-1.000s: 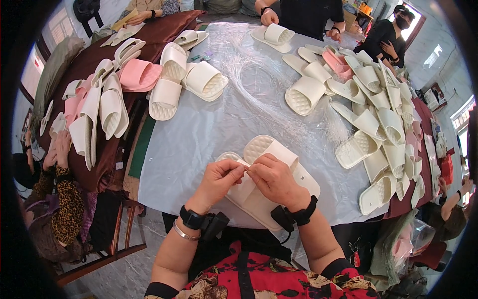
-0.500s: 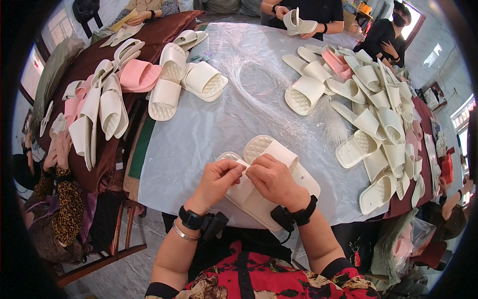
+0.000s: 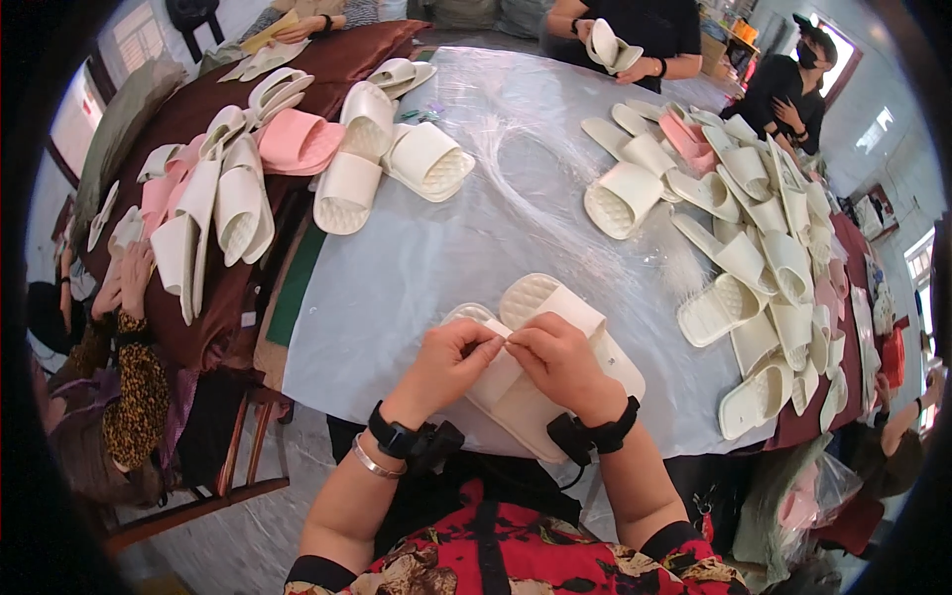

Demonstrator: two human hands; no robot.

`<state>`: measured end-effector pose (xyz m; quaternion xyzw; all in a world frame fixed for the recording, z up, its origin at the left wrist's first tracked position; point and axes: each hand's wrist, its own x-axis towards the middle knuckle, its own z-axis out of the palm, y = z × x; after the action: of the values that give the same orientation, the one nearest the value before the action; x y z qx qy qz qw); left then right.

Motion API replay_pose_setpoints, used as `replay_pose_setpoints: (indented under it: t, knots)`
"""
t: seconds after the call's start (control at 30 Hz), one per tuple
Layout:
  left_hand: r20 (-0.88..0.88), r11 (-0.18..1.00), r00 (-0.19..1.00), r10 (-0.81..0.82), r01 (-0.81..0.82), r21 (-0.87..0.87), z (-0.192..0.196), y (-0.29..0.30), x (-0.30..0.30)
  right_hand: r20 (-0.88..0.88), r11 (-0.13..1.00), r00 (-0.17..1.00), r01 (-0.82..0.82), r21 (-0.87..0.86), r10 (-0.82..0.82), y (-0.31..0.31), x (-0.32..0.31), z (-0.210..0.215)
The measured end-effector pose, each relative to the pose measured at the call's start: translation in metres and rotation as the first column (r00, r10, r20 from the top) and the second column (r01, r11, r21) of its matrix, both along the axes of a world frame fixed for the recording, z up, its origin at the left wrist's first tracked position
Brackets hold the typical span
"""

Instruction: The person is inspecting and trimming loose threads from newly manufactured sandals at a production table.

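A pair of cream slippers lies side by side in front of me, toes pointing away. My left hand (image 3: pixel 446 365) is over the left slipper (image 3: pixel 480 315), thumb and index finger pinched. My right hand (image 3: pixel 565 365) hovers above the right slipper (image 3: pixel 617 372), also pinching, its fingertips nearly meeting the left ones between the two straps. Whatever thin thing the fingertips hold is too small to make out. Beyond the pair, a loose bundle of clear thin plastic strands (image 3: pixel 511 183) spreads across the sheet.
Cream and pink slippers are heaped along the table's right side (image 3: pixel 759 233). More slippers (image 3: pixel 347 188) stand at left, some on brown cloth (image 3: pixel 119 233). Clear plastic sheeting (image 3: pixel 367 297) covers the table. A co-worker opposite holds slippers (image 3: pixel 610 47); other people sit at left and stand at back right.
Both hands have come to nearly the same height, with the fingertips still pinched together. The view has shifted slightly. The co-worker opposite has turned the slippers.
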<state>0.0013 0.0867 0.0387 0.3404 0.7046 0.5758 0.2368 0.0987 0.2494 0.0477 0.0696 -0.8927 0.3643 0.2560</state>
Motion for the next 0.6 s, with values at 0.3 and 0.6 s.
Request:
replay_pose_setpoints:
  t: [0.3,0.6]
  knots:
    - [-0.053,0.999,0.999,-0.002,0.004,0.039,0.0040,0.0014,0.0045,-0.029,0.997,0.998,-0.056,0.049,0.057,0.0003,0.0015,0.0039]
    - [-0.210,0.997,0.974,-0.082,0.083,-0.003,0.0039,0.0038,-0.0025,-0.028,0.996,0.998,-0.060,0.061,0.062,-0.0015,0.0043,0.0024]
